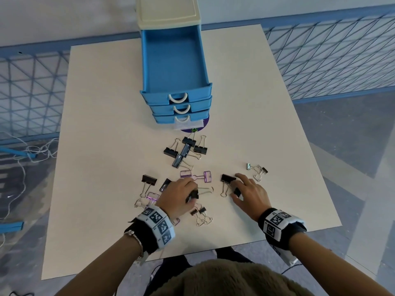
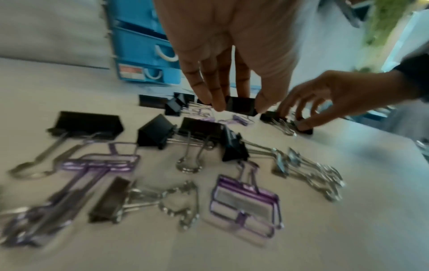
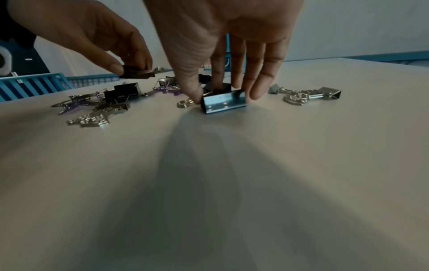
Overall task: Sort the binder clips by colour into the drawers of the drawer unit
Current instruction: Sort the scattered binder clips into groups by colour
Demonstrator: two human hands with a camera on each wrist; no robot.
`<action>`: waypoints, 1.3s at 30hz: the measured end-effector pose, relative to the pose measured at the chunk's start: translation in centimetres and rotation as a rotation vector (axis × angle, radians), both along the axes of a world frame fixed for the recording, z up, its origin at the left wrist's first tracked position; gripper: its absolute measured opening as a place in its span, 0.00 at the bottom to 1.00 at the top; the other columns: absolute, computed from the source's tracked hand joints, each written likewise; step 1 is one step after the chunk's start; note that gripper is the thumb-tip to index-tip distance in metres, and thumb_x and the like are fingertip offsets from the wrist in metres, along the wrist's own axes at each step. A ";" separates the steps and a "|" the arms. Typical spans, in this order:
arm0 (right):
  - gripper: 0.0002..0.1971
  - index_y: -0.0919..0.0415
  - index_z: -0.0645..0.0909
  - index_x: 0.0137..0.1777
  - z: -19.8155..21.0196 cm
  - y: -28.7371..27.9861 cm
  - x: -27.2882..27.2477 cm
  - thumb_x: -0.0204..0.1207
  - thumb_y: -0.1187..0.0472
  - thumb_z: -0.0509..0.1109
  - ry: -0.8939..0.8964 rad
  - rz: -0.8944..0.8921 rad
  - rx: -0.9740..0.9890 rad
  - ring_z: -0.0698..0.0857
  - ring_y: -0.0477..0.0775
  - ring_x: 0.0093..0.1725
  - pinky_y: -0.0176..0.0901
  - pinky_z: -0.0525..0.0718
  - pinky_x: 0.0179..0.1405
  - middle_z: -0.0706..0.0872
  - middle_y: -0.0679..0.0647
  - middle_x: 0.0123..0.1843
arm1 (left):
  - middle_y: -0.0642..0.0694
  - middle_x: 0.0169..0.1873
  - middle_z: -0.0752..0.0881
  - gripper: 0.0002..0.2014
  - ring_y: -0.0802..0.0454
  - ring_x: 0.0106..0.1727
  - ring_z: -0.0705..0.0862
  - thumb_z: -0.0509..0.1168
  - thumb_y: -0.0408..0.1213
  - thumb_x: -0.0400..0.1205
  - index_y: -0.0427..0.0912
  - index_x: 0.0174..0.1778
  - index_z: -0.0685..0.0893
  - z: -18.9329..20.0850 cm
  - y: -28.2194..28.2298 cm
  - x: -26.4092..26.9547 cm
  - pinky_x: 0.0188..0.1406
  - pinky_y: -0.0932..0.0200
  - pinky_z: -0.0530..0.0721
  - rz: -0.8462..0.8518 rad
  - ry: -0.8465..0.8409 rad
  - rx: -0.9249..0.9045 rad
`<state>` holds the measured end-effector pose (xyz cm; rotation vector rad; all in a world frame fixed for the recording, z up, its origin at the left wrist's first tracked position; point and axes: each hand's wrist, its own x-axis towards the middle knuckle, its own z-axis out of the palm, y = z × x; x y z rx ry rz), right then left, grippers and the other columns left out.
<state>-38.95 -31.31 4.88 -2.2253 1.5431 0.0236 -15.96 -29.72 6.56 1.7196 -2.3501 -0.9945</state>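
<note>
Black, purple and silver binder clips lie scattered on the white table [image 1: 106,146]. My left hand [image 1: 181,193] pinches a black clip [image 2: 241,106] between thumb and fingers, just above the table. My right hand [image 1: 245,193] pinches another black clip [image 3: 224,102] that stands on the table, thumb on one side and fingers on the other. The blue drawer unit [image 1: 177,103] stands behind the clips with its top drawer [image 1: 173,60] pulled out and nothing in it. A group of black clips [image 1: 184,151] lies in front of the unit. Purple clips [image 1: 196,176] lie between my hands and that group.
Two small clips, one silver [image 1: 249,166], lie to the right of my right hand. A purple disc [image 1: 194,130] shows under the unit's front. A blue mesh fence [image 1: 320,60] runs behind the table. Cables [image 1: 32,150] lie on the floor at the left.
</note>
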 end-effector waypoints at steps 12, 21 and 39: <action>0.15 0.62 0.75 0.62 1.1 -5.9 3.5 0.78 0.58 0.62 0.138 -0.118 0.107 0.81 0.62 0.57 0.50 0.81 0.43 0.76 0.55 0.67 | 0.38 0.56 0.78 0.11 0.39 0.46 0.83 0.69 0.33 0.75 0.35 0.50 0.79 -0.7 -6.1 6.2 0.41 0.55 0.78 0.604 0.015 -0.080; 0.24 0.55 0.64 0.73 0.9 -8.6 6.1 0.78 0.59 0.64 0.011 -0.173 0.162 0.81 0.65 0.57 0.54 0.82 0.47 0.67 0.59 0.74 | 0.38 0.77 0.58 0.25 0.40 0.76 0.63 0.63 0.43 0.80 0.43 0.72 0.65 -1.3 -6.9 4.8 0.69 0.43 0.75 0.398 -0.133 -0.043; 0.23 0.48 0.65 0.74 0.6 -10.8 12.3 0.80 0.63 0.60 0.161 0.192 0.177 0.74 0.64 0.64 0.57 0.82 0.53 0.66 0.58 0.75 | 0.46 0.80 0.32 0.44 0.39 0.81 0.38 0.58 0.28 0.79 0.59 0.76 0.33 -3.2 -7.5 6.3 0.75 0.26 0.46 0.007 -0.484 0.065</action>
